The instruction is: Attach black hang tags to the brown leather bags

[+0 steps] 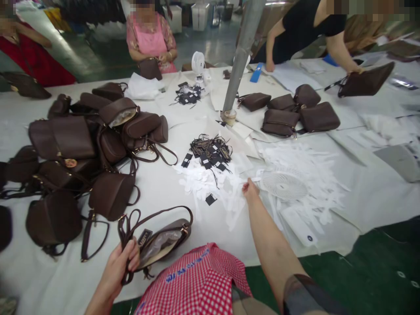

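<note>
My left hand (120,264) is closed around the strap of a dark brown handbag (182,227). The bag's mouth gapes, showing a pale lining and clear plastic inside, and a black tag (145,239) with gold lettering lies at its opening. Stretched forward, my right hand (251,189) has its fingers pinched at a white strip (252,180) among loose white strips (229,192). Behind these strips is a heap of black tags (210,151) with cords. One black tag (211,199) lies apart, closer to me.
Brown handbags (62,138) are piled on the left of the white-covered table (197,245). A white fan (284,183) lies among strips on the right. A grey pole (241,57) rises mid-table. More bags (320,116) sit beyond it. Several people work along the far side.
</note>
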A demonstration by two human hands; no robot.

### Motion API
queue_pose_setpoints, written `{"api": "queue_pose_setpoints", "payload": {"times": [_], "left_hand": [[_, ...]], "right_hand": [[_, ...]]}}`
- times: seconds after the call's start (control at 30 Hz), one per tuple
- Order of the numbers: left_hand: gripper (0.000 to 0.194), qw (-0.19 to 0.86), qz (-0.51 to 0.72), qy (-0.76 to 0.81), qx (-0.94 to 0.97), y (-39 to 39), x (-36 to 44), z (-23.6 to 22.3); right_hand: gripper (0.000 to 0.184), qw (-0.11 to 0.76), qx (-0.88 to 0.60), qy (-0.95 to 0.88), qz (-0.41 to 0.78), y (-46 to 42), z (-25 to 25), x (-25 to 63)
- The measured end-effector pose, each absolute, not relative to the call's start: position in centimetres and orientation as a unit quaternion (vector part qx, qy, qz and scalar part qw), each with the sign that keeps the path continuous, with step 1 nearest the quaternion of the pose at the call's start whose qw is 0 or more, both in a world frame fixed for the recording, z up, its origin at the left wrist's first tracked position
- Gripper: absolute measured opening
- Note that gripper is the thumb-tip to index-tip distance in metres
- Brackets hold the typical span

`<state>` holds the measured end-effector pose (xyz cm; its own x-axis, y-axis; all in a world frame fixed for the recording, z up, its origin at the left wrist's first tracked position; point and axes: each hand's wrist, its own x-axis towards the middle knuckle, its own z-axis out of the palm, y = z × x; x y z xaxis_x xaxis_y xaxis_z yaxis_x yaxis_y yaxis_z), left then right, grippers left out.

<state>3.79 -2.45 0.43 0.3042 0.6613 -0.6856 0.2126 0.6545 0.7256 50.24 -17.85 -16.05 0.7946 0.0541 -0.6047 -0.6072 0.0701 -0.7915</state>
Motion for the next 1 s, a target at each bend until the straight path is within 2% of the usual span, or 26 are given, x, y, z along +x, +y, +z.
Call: {"api": "queue_pose_setpoints", "payload": {"times": [0.1, 0.2, 0.33, 0.43, 0.57, 0.7, 0.87, 1.0], "left_hand": [[0.053, 0.703, 0.163, 0.580, 0.378, -2.6, 3.7, 0.3], [0.051, 0.695, 0.180, 0.587, 0.374, -2.5, 3.9, 0.3], [0.050, 0.703, 0.181, 0.573, 0.381, -2.1, 4.3, 0.4], [0.050, 0.713, 0.182, 0.555, 0.389, -1.9, 4.6, 0.6], [0.049, 0.727, 0.187, 0.533, 0.390, -2.0, 4.4, 0.6], [0.048, 0.742, 0.187, 0.509, 0.393, -2.5, 3.9, 0.4], [0.049, 0.747, 0.209, 0.488, 0.400, -3.2, 3.9, -0.1], [0.042, 0.748, 0.201, 0.468, 0.426, -4.2, 4.6, -0.6]], "right_hand": [[0.039, 0.718, -0.616, 0.226, 0.232, -16.6, -16.1, 51.1], [0.028, 0.747, -0.585, 0.191, 0.252, -16.1, -14.6, 50.1], [0.019, 0.749, -0.547, 0.081, 0.365, -17.3, -12.1, 46.8], [0.032, 0.693, -0.560, 0.006, 0.454, -18.9, -11.2, 43.9], [0.043, 0.634, -0.617, -0.063, 0.462, -20.4, -10.3, 40.8], [0.048, 0.604, -0.594, -0.179, 0.500, -20.7, -7.7, 38.1], [0.070, 0.545, -0.578, -0.315, 0.520, -20.0, -4.6, 34.0], [0.062, 0.450, -0.582, -0.425, 0.528, -18.7, -3.9, 30.1]]}}
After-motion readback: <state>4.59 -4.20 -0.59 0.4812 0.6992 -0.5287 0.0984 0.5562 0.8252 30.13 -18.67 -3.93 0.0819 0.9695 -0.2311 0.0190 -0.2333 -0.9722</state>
